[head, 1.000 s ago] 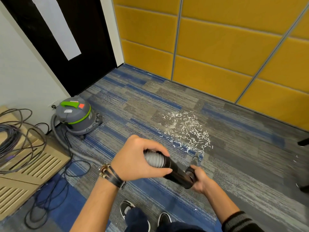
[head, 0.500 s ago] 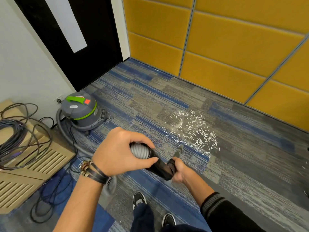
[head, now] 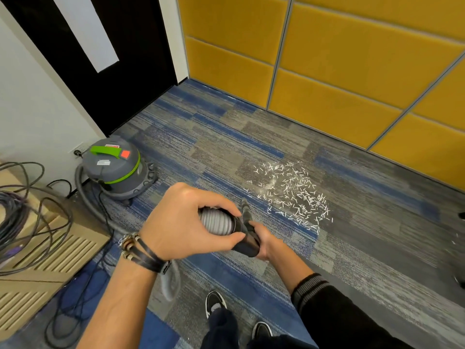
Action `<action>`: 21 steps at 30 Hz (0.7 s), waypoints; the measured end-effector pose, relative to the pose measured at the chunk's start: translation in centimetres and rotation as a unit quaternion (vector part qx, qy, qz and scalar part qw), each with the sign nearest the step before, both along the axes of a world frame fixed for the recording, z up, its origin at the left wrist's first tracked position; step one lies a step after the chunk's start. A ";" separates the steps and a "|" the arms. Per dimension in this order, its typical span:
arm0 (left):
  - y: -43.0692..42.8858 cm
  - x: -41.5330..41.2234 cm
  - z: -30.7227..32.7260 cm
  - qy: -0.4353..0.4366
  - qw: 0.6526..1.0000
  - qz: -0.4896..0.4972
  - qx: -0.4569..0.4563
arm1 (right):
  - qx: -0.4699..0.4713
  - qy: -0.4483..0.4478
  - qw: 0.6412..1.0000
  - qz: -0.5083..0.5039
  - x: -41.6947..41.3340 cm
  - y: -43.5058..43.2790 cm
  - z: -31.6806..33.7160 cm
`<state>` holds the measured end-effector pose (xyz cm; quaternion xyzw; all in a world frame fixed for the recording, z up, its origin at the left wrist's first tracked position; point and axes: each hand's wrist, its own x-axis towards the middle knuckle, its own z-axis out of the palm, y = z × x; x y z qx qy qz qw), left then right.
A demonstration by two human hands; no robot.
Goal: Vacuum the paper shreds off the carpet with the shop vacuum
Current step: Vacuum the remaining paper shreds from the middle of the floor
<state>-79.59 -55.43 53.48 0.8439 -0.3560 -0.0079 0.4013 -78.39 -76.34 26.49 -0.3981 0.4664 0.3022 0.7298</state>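
Left grip clenched round ribbed hose; right grip grasping black nozzle. Paper shreds on carpet toward yellow wall edge, just right of forward-pointing nozzle tip; right grip nearer.

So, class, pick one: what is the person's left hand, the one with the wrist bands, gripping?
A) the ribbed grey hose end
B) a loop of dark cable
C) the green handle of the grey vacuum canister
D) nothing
A: the left hand grips the ribbed grey hose end, the right hand holds the black nozzle tube, and the grey vacuum canister with the green handle stands apart by the wall.
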 end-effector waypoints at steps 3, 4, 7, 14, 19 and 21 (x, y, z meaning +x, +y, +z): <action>-0.2 1.3 -0.3 0.012 1.000 -0.023 -0.016 | -0.022 -0.006 1.000 -0.014 -0.7 -2.0 -0.5; -0.4 1.7 -0.5 0.019 0.999 -0.029 -0.021 | -0.034 -0.007 0.999 -0.018 -1.2 -3.0 -0.9; -1.2 2.5 -1.8 0.048 0.997 -0.052 -0.029 | -0.065 0.010 0.997 -0.041 -3.2 -5.9 -1.6; -4.5 3.3 -3.4 0.041 0.992 -0.092 -0.075 | -0.090 0.015 0.992 -0.085 -5.2 -10.7 -0.2; -5.9 4.2 -3.1 0.033 0.990 -0.112 -0.083 | -0.148 0.011 0.979 -0.138 -4.9 -12.8 -0.2; -6.7 4.4 -3.9 0.050 0.990 -0.109 -0.073 | -0.165 0.019 0.974 -0.150 -5.2 -13.9 -0.2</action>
